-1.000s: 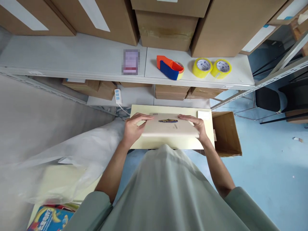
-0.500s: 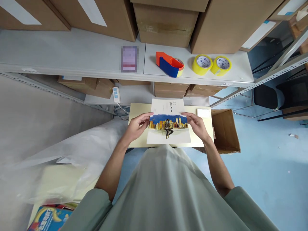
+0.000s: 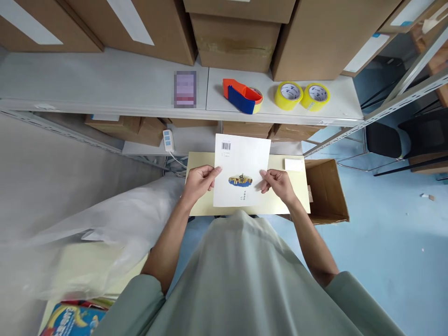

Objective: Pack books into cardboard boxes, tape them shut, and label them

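The book (image 3: 241,163) has turned over, barcode (image 3: 226,146) now showing.

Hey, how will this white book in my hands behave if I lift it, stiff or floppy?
The white book is probably fairly stiff: it looks flat between the left hand and right hand gripping its side edges. Likely light too: pinching grips seem enough. Its flat rectangular shape makes rolling unlikely.

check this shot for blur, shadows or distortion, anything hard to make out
Head view: the purple item on the shelf is pixelated past reading; same view, the cardboard boxes splay outward, probably wide-angle stretch; head view again, a faint shadow falls on the white book beside the right hand.
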The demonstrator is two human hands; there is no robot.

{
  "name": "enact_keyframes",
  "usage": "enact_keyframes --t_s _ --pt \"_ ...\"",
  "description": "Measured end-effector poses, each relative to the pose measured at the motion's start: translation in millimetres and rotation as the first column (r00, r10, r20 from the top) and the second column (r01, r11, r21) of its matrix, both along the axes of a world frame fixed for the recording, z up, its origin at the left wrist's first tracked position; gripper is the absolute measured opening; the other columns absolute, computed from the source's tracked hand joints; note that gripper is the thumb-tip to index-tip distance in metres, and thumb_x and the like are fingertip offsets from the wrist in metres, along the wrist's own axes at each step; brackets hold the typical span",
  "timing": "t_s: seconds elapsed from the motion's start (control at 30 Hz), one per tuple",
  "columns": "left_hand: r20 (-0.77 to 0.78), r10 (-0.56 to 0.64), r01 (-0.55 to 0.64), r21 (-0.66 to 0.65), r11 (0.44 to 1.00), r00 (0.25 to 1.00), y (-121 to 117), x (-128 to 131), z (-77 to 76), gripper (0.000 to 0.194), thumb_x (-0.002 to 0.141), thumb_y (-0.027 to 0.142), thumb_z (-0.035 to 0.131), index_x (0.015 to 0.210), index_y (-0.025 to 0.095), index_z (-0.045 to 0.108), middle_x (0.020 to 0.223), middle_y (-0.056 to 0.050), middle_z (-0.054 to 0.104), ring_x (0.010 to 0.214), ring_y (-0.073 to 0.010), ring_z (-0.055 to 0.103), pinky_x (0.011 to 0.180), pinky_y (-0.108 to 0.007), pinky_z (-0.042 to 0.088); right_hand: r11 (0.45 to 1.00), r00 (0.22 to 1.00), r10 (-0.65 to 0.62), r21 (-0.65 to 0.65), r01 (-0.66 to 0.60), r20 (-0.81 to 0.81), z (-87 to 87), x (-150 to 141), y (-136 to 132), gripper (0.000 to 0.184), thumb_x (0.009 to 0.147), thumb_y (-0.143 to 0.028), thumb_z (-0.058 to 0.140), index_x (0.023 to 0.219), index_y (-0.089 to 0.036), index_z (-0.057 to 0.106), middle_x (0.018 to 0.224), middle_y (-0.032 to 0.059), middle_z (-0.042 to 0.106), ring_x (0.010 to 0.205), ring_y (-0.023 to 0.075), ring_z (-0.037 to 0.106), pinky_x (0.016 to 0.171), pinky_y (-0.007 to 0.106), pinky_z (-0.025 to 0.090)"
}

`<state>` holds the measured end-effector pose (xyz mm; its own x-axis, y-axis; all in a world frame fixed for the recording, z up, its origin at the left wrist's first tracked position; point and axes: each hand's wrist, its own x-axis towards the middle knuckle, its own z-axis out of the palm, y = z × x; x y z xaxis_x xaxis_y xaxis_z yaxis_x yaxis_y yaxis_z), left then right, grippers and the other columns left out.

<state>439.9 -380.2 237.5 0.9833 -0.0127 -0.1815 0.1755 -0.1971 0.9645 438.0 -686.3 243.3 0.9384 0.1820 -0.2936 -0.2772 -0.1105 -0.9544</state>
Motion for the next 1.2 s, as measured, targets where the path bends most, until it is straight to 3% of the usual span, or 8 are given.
enact_keyframes --t_s 0.3,0.37,0.53,0.67,0.83,0.93,1.03,1.2 --pt "-0.055 0.044 -0.048 -0.072 0.996 0.998 -2 -10 -8.2 0.083 0.096 0.095 0.056 0.078 0.017 0.079 0.079 -0.016 0.083 0.056 -0.0213 0.074 0.045 -0.028 0.048 0.997 0.998 -0.049 0.056 0.052 -0.048 -11.8 -6 -13 0.091 0.089 -0.108 0.046 0.082 -0.022 0.072 0.080 0.0151 0.082 0.075 0.0296 0.081 0.076 0.045 0.069" --pt "-0.068 0.044 -0.048 -0.061 0.997 0.997 -4 -14 -10.9 0.082 0.094 0.094 0.061 0.088 0.016 0.085 0.088 -0.017 0.086 0.066 -0.0240 0.079 0.049 -0.029 0.054 0.997 0.997 -0.063 0.038 0.064 -0.038 -20.6 -5 -19 0.090 0.092 -0.106 0.048 0.088 -0.021 0.077 0.086 0.0129 0.082 0.086 0.0295 0.081 0.080 0.042 0.067" --pt "0.009 0.054 -0.054 0.009 0.999 0.999 -19 -19 -23.3 0.064 0.074 0.077 0.095 0.098 0.018 0.086 0.097 -0.012 0.088 0.084 -0.0267 0.084 0.071 -0.032 0.067 0.998 1.000 0.005 0.070 -0.005 0.009 -66.6 -2 -30 0.068 0.081 -0.083 0.088 0.110 -0.022 0.078 0.077 -0.0016 0.073 0.079 0.0191 0.069 0.080 0.034 0.057" --pt "0.127 0.073 -0.090 0.131 0.987 0.989 -47 -23 -27.1 0.051 0.088 0.064 0.090 0.112 0.021 0.080 0.094 -0.007 0.087 0.084 -0.0225 0.085 0.081 -0.032 0.069 0.981 0.997 -0.068 0.178 0.074 -0.040 -113.9 2 -27 0.069 0.071 -0.081 0.095 0.102 -0.026 0.066 0.065 -0.0092 0.064 0.069 0.0157 0.061 0.078 0.033 0.055" --pt "0.360 -0.255 0.066 0.463 0.884 0.897 -106 -42 -17.1 0.021 0.108 0.034 0.074 0.127 0.027 0.083 0.107 -0.003 0.090 0.090 -0.0195 0.086 0.089 -0.029 0.068 0.922 0.976 -0.156 0.333 0.198 -0.149 -147.7 7 -24 0.078 0.057 -0.080 0.103 0.101 -0.029 0.062 0.084 0.0005 0.081 0.090 0.0262 0.078 0.096 0.045 0.064" --pt "0.410 -0.499 0.180 0.607 0.774 0.764 -142 -56 -14.8 0.025 0.113 0.027 0.065 0.127 0.028 0.086 0.114 -0.004 0.090 0.096 -0.0195 0.086 0.086 -0.028 0.067 0.911 0.989 -0.096 0.391 0.133 -0.113 -153.7 5 -33 0.079 0.060 -0.085 0.097 0.109 -0.027 0.074 0.105 0.0102 0.087 0.112 0.0362 0.081 0.101 0.053 0.066" --pt "0.386 -0.579 0.238 0.646 0.725 0.718 -167 -62 -18.5 0.030 0.114 0.026 0.062 0.134 0.028 0.085 0.115 -0.004 0.090 0.095 -0.0193 0.086 0.079 -0.027 0.066 0.909 0.993 -0.072 0.404 0.102 -0.089 -157.6 0 -49 0.079 0.065 -0.090 0.090 0.111 -0.027 0.081 0.118 0.0126 0.087 0.126 0.0389 0.079 0.105 0.055 0.067" --pt "0.295 -0.422 0.268 0.445 0.854 0.857 -179 -47 -22.5 0.027 0.110 0.032 0.070 0.127 0.030 0.090 0.114 -0.004 0.090 0.091 -0.0200 0.085 0.082 -0.028 0.066 0.918 0.977 -0.171 0.339 0.204 -0.125 -164.5 1 -76 0.068 0.062 -0.079 0.098 0.098 -0.024 0.081 0.109 0.0110 0.089 0.113 0.0364 0.083 0.104 0.053 0.068"
